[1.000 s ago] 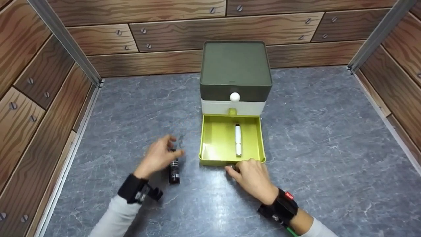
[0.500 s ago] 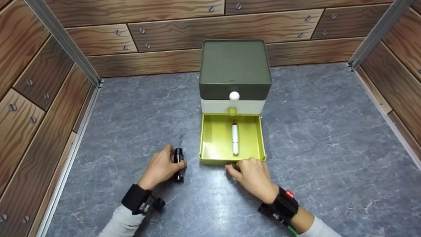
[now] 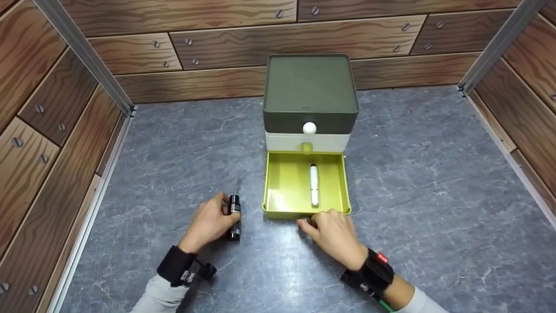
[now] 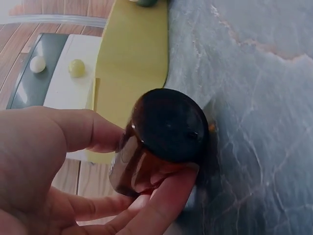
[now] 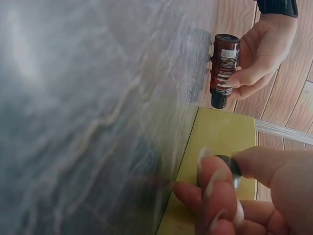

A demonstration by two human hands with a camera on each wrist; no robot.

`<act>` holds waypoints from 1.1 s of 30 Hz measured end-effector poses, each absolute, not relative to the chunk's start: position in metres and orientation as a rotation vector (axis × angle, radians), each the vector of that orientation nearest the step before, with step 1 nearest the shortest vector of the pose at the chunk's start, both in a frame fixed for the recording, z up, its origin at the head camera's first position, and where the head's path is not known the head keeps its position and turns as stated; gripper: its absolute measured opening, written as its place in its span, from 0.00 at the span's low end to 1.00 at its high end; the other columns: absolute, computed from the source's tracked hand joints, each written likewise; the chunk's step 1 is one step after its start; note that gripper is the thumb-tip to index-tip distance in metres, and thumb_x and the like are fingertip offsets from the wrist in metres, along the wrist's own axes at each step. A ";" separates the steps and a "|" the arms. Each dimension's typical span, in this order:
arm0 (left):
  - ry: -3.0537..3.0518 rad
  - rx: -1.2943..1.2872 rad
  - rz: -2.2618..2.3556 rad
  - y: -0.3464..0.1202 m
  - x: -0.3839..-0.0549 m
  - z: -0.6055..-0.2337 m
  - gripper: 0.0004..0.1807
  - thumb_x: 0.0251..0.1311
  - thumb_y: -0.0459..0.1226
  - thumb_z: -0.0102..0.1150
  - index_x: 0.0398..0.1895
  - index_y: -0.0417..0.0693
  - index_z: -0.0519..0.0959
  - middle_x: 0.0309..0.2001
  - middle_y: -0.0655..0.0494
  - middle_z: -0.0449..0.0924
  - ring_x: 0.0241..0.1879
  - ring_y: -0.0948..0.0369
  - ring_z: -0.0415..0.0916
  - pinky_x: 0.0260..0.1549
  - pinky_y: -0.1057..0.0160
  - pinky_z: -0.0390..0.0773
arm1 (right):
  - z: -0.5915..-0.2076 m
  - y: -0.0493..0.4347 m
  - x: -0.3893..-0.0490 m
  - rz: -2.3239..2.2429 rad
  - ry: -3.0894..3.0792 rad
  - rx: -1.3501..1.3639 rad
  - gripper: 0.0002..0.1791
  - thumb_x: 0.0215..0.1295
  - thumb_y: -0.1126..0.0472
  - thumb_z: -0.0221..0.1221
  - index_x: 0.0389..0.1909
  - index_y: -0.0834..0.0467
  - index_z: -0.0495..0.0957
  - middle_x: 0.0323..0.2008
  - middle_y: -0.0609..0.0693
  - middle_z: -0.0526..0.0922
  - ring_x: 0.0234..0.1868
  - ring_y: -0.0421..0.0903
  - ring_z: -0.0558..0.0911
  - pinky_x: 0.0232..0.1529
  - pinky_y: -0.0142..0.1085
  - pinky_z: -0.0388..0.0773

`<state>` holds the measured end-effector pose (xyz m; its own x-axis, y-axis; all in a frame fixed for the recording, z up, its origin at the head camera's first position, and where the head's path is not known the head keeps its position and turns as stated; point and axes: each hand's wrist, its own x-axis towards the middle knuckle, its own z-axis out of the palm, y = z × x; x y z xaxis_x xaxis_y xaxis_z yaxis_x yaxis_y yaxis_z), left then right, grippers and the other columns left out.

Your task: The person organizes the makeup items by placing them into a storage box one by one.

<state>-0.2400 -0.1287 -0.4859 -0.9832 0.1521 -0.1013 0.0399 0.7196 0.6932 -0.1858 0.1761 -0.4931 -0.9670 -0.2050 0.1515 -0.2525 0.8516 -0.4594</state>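
My left hand (image 3: 212,222) grips a small dark-brown bottle (image 3: 235,217) with a black cap, thumb on one side and fingers on the other. The left wrist view shows the bottle's round dark base (image 4: 171,125) close beside the grey surface. A printed label (image 5: 227,66) faces the right wrist camera. My right hand (image 3: 334,234) pinches the dark round knob (image 5: 231,169) on the front of the yellow-green drawer (image 3: 284,182), which is pulled out. Inside the drawer lies a white marker (image 3: 314,184) with a dark end, pointing away from me.
The drawer unit (image 3: 310,87) stands toward the back, its dark green top drawer and white middle drawer closed. A white knob (image 3: 309,128) and a yellow-green knob (image 3: 306,148) stick out toward me. Wood-patterned walls (image 3: 217,48) enclose the grey marbled surface (image 3: 412,174).
My left hand has come down onto the bottle, gripped it and shifted it slightly right. The marker has rolled a little left and back. My right hand stays on the drawer knob.
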 end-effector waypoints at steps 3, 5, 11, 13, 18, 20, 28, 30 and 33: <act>2.745 0.115 1.129 -0.131 -0.241 -0.485 0.22 0.58 0.39 0.68 0.54 0.39 0.78 0.33 0.53 0.79 0.30 0.58 0.75 0.29 0.61 0.76 | -0.493 0.177 -0.186 0.741 -2.939 0.358 0.33 0.72 0.46 0.66 0.08 0.46 0.62 0.09 0.34 0.55 0.11 0.33 0.55 0.13 0.27 0.52; 2.728 0.095 1.153 -0.132 -0.242 -0.485 0.22 0.59 0.39 0.68 0.55 0.40 0.78 0.36 0.52 0.81 0.33 0.57 0.77 0.31 0.60 0.79 | -0.492 0.177 -0.186 0.742 -2.943 0.356 0.33 0.72 0.46 0.66 0.08 0.46 0.62 0.09 0.34 0.55 0.11 0.33 0.55 0.13 0.27 0.52; 2.688 0.091 1.267 -0.134 -0.245 -0.484 0.23 0.60 0.38 0.68 0.57 0.42 0.77 0.45 0.48 0.85 0.41 0.54 0.81 0.41 0.55 0.84 | -0.491 0.177 -0.186 0.729 -2.915 0.367 0.33 0.71 0.48 0.66 0.08 0.46 0.61 0.09 0.34 0.54 0.12 0.33 0.55 0.14 0.27 0.51; 2.674 0.084 1.308 -0.134 -0.245 -0.482 0.23 0.60 0.38 0.68 0.58 0.42 0.77 0.46 0.47 0.85 0.41 0.54 0.82 0.43 0.54 0.84 | -0.492 0.178 -0.186 0.699 -2.910 0.372 0.34 0.71 0.47 0.66 0.08 0.46 0.60 0.09 0.34 0.53 0.12 0.34 0.55 0.14 0.28 0.51; 2.604 0.066 1.434 -0.131 -0.248 -0.476 0.24 0.62 0.37 0.67 0.61 0.41 0.77 0.49 0.46 0.85 0.41 0.55 0.85 0.39 0.57 0.86 | -0.492 0.177 -0.186 0.670 -2.921 0.369 0.34 0.72 0.46 0.66 0.08 0.46 0.60 0.09 0.34 0.54 0.12 0.34 0.55 0.14 0.28 0.51; 2.575 0.066 1.477 -0.130 -0.249 -0.472 0.25 0.63 0.37 0.67 0.62 0.40 0.76 0.49 0.45 0.85 0.40 0.56 0.86 0.37 0.58 0.87 | -0.492 0.177 -0.186 0.680 -2.926 0.367 0.34 0.72 0.46 0.66 0.08 0.46 0.61 0.09 0.34 0.54 0.12 0.34 0.55 0.14 0.27 0.51; 2.442 0.138 1.632 -0.117 -0.251 -0.452 0.25 0.64 0.36 0.68 0.63 0.40 0.75 0.51 0.44 0.83 0.36 0.56 0.86 0.35 0.57 0.89 | -0.493 0.178 -0.185 0.704 -2.928 0.364 0.34 0.72 0.46 0.66 0.08 0.46 0.61 0.09 0.34 0.54 0.11 0.33 0.54 0.13 0.27 0.51; 2.392 0.159 1.680 -0.112 -0.251 -0.446 0.25 0.64 0.35 0.68 0.63 0.40 0.75 0.52 0.43 0.82 0.37 0.55 0.86 0.35 0.56 0.89 | -0.493 0.178 -0.185 0.700 -2.929 0.364 0.34 0.72 0.46 0.66 0.08 0.46 0.62 0.08 0.34 0.55 0.11 0.33 0.55 0.13 0.27 0.52; 2.336 0.187 1.731 -0.104 -0.251 -0.439 0.25 0.64 0.34 0.68 0.63 0.39 0.75 0.52 0.42 0.81 0.38 0.54 0.87 0.35 0.55 0.90 | -0.493 0.178 -0.185 0.697 -2.932 0.365 0.33 0.71 0.46 0.66 0.08 0.46 0.62 0.08 0.34 0.55 0.11 0.33 0.55 0.13 0.27 0.52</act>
<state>-0.2509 -0.1035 -0.4394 -0.9660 0.2360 -0.1059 -0.0326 0.2949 0.9550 -0.1852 0.1776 -0.4928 -0.9657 -0.2071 0.1567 -0.2554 0.8661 -0.4297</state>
